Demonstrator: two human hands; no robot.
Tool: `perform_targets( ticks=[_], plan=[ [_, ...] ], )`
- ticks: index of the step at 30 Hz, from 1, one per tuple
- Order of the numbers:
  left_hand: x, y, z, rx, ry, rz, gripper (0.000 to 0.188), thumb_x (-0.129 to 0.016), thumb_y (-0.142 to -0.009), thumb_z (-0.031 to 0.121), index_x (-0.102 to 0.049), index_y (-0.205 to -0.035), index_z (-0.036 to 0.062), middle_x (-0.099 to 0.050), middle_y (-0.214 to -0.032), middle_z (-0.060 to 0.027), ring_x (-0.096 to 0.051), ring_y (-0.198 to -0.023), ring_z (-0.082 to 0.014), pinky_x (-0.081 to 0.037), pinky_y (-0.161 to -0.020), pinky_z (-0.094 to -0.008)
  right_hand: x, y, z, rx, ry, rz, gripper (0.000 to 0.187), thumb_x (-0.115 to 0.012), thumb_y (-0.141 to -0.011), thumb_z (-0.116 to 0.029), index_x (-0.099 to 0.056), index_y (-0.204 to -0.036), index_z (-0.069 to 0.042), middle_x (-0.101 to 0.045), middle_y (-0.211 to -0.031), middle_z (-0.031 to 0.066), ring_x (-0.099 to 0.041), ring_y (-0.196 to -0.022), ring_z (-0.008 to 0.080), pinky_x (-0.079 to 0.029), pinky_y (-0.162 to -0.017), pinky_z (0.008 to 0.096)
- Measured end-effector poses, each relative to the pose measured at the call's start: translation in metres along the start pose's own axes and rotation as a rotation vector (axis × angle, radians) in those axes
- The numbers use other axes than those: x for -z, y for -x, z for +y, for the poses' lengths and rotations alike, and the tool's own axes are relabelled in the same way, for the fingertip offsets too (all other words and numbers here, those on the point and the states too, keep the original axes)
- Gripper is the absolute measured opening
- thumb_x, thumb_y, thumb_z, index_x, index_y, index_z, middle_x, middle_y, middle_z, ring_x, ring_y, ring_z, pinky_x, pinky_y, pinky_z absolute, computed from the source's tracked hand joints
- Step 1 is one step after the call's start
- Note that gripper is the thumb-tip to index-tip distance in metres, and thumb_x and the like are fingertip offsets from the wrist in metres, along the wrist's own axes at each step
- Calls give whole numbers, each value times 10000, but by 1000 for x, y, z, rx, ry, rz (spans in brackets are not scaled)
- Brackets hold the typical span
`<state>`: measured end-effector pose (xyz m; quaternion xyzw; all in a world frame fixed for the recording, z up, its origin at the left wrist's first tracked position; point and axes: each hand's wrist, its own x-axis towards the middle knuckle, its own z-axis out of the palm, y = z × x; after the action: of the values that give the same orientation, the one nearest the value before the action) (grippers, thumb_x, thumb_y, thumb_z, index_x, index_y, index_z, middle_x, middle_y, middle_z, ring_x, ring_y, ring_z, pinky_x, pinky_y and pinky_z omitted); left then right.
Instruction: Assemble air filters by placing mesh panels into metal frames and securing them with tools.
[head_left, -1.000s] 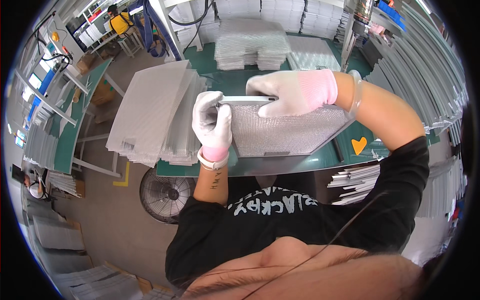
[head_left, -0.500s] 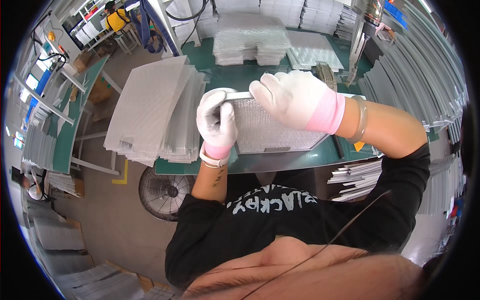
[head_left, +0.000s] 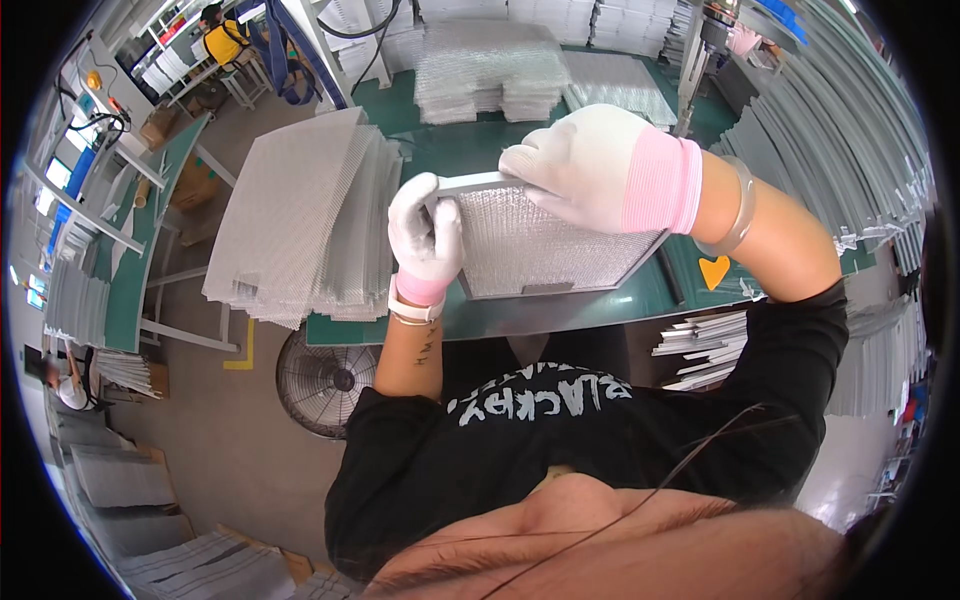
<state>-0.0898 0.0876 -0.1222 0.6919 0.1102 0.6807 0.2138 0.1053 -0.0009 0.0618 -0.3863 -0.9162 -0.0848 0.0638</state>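
Observation:
A flat metal mesh filter (head_left: 545,250) with a thin pale frame is in front of me on the green worktable (head_left: 440,320), its far edge tipped up. My left hand (head_left: 425,235), in a white glove with a pink cuff, is closed round the far left corner of the frame. With its fingers curled over the far edge, my right hand (head_left: 585,165), gloved alike, grips the frame just right of that corner. The right hand and wrist hide the filter's far right part. A small dark tab shows at the near edge.
Stacked mesh sheets (head_left: 285,210) lie close on the left, with another mesh stack (head_left: 490,70) at the back. Tall piles of frames (head_left: 830,140) rise at right. A dark bar (head_left: 670,275) and an orange heart shape (head_left: 713,272) lie right of the filter. A floor fan (head_left: 325,380) stands below.
My right hand has moved slightly away from me along the frame, uncovering more of the filter's right side. The left hand keeps its hold on the corner. The view has shifted a little.

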Motion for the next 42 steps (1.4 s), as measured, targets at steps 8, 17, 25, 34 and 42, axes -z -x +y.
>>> perform_targets(
  ticks=[8, 17, 25, 34, 42],
  plan=[
    [1, -25, 11, 111, 38, 117, 383, -445, -929, -79, -415, -1302, 0, -511, -1053, -63, -461, -770, -85, -421, -716, -217, -21, 126, 14, -451, -222, 1023, 274, -582, -837, 20, -625, -1108, 15, -677, -901, 174, -662, -766, 307, -537, -715, 348],
    [-103, -104, 115, -601, -435, -861, 263, -583, -789, 115, -634, -1047, 131, -526, -732, -23, -543, -673, -209, -452, -640, -356, -273, 262, 18, -1357, -14, -100, 480, -567, -894, -196, -457, -1341, -62, -557, -1152, 238, -638, -940, 402, -543, -815, 461],
    [-172, -60, 63, -621, -483, -949, 302, -596, -824, 194, -619, -1124, 165, -532, -733, -6, -560, -714, -189, -469, -762, -347, -116, 297, -15, -1113, -1090, 471, 542, -471, -978, -68, -318, -1497, -43, -515, -784, -15, -436, -538, 36, -397, -493, 196],
    [-219, -27, 32, -243, -566, -355, 804, -776, -689, 404, -509, -1346, 25, -584, -703, -31, -535, -699, -226, -395, -882, -422, 30, 280, -34, -751, -203, 812, 590, -492, -967, -72, -280, -1511, 14, -573, -895, 57, -487, -679, 64, -430, -606, 198],
    [-220, -24, 28, -259, -532, -302, 729, -769, -681, 357, -561, -1278, -5, -514, -662, -15, -510, -660, -223, -371, -781, -392, 42, 273, -27, -771, -103, 627, 516, -527, -946, -46, -405, -1438, 50, -643, -1071, 148, -595, -811, 155, -493, -781, 264]
  ],
)
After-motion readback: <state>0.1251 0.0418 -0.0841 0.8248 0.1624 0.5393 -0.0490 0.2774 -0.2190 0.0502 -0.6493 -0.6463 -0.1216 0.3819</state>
